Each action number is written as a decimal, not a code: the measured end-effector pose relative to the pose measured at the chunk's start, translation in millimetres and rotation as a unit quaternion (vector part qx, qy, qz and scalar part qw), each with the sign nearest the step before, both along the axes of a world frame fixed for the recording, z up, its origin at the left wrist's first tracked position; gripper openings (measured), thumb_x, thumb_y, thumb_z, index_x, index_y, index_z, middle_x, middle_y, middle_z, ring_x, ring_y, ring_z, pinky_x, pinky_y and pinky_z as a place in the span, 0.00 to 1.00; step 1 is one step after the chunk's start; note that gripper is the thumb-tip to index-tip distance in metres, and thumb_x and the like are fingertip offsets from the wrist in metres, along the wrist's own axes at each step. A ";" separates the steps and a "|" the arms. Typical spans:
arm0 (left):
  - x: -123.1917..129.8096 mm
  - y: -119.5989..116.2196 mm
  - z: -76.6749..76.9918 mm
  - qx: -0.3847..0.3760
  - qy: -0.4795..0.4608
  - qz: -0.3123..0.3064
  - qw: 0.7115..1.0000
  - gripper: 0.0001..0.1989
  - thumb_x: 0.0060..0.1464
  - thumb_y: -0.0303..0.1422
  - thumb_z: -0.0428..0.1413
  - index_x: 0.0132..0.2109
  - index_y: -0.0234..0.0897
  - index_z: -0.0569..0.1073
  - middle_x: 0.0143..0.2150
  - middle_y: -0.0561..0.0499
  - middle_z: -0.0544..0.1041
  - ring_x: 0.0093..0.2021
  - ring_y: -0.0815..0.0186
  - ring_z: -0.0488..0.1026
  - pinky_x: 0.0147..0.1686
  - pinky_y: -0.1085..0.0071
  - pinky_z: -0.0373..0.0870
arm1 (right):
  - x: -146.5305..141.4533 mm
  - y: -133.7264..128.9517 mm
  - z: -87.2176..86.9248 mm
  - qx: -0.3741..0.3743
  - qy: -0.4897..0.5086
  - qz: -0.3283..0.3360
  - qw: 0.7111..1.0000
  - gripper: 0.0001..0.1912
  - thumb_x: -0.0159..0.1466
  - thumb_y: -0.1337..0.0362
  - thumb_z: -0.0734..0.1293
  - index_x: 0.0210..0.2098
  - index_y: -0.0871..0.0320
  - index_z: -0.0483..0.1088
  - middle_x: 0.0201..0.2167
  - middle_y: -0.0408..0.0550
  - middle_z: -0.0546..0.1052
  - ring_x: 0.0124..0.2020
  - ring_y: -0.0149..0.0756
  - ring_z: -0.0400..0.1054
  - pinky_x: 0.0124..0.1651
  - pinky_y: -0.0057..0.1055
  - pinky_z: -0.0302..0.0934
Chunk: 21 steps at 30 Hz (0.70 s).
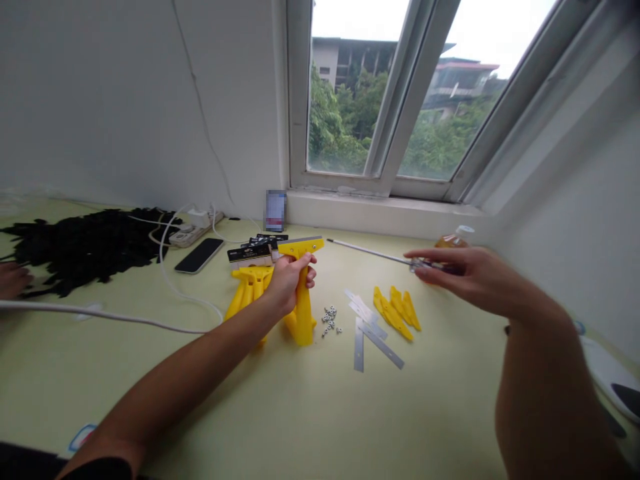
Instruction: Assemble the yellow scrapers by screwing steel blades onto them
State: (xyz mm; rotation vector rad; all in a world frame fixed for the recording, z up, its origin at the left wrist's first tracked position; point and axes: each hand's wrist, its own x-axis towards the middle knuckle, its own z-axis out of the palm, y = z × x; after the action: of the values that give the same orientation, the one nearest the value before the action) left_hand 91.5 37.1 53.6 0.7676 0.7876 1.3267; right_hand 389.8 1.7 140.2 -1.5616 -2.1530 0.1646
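My left hand (289, 281) is closed around the handle of a yellow scraper (304, 320), held upright with a metal blade edge and two screws at its head. In my right hand (473, 272) is a long thin screwdriver (367, 251), its dark tip pointing left toward the scraper head but apart from it. Small screws or nuts (330, 320) lie in a loose heap right of the scraper. Flat metal blades (359, 343) overlap beside them, and several yellow clamp pieces (393, 313) rest further right. More yellow scraper handles (245, 293) lie behind my left wrist, partly hidden.
Black packaging cards (250, 253) lie behind the scrapers. At left are a phone (199, 256), a power strip (187, 235), white cables and a black pile (95, 243). Another person's hand (14, 280) shows at the left edge. A bottle (457, 236) stands behind my right hand.
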 end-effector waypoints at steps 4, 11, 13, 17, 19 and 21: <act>0.6 -0.8 -0.1 -0.002 0.012 0.000 1.000 0.11 0.46 0.30 0.63 0.33 0.32 0.68 0.27 0.55 0.66 0.20 0.77 0.62 0.18 0.79 0.56 | -5.2 -6.5 -0.5 -0.021 -0.056 0.049 0.997 0.23 0.63 0.45 0.63 0.50 0.50 0.77 0.18 0.42 0.72 0.18 0.32 0.63 0.22 0.30 0.53; 3.5 -2.2 -1.2 -0.001 0.018 -0.001 1.000 0.11 0.46 0.30 0.63 0.33 0.32 0.68 0.29 0.54 0.67 0.20 0.78 0.62 0.18 0.78 0.55 | -6.5 -3.9 -2.8 -0.015 -0.049 0.061 0.997 0.23 0.63 0.47 0.64 0.50 0.52 0.77 0.21 0.44 0.74 0.20 0.32 0.65 0.23 0.29 0.56; 4.2 -2.7 -1.3 -0.003 0.021 -0.001 1.000 0.10 0.46 0.30 0.62 0.33 0.32 0.68 0.29 0.54 0.68 0.20 0.78 0.62 0.18 0.79 0.56 | -7.8 -4.5 -2.2 -0.011 -0.052 0.067 0.996 0.22 0.63 0.47 0.64 0.50 0.51 0.77 0.21 0.44 0.75 0.21 0.32 0.66 0.23 0.28 0.56; 5.3 -4.8 -0.1 -0.010 0.026 -0.004 1.000 0.09 0.47 0.29 0.61 0.33 0.31 0.68 0.29 0.55 0.67 0.19 0.78 0.62 0.17 0.79 0.55 | -10.3 -5.4 0.5 -0.013 -0.057 0.087 0.995 0.21 0.64 0.49 0.65 0.49 0.52 0.77 0.23 0.45 0.78 0.21 0.31 0.68 0.23 0.27 0.58; 5.8 -5.6 0.5 -0.013 0.025 -0.007 1.000 0.09 0.47 0.29 0.60 0.32 0.31 0.67 0.29 0.55 0.67 0.19 0.78 0.61 0.17 0.79 0.55 | -11.1 -5.2 2.2 -0.016 -0.064 0.091 0.994 0.21 0.64 0.50 0.64 0.49 0.53 0.77 0.25 0.45 0.79 0.22 0.31 0.68 0.24 0.27 0.59; 6.4 -6.0 0.4 -0.015 0.026 -0.008 1.000 0.08 0.47 0.28 0.60 0.32 0.31 0.67 0.29 0.54 0.67 0.19 0.78 0.61 0.17 0.79 0.55 | -12.2 -5.1 4.0 -0.016 -0.074 0.090 0.993 0.20 0.65 0.50 0.64 0.50 0.53 0.77 0.25 0.45 0.79 0.22 0.31 0.69 0.25 0.27 0.59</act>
State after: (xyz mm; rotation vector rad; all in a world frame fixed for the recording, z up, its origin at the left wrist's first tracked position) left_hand 97.9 31.1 54.1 0.7872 0.8393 1.2823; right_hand 377.7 -3.4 144.2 -1.4370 -2.4177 0.1477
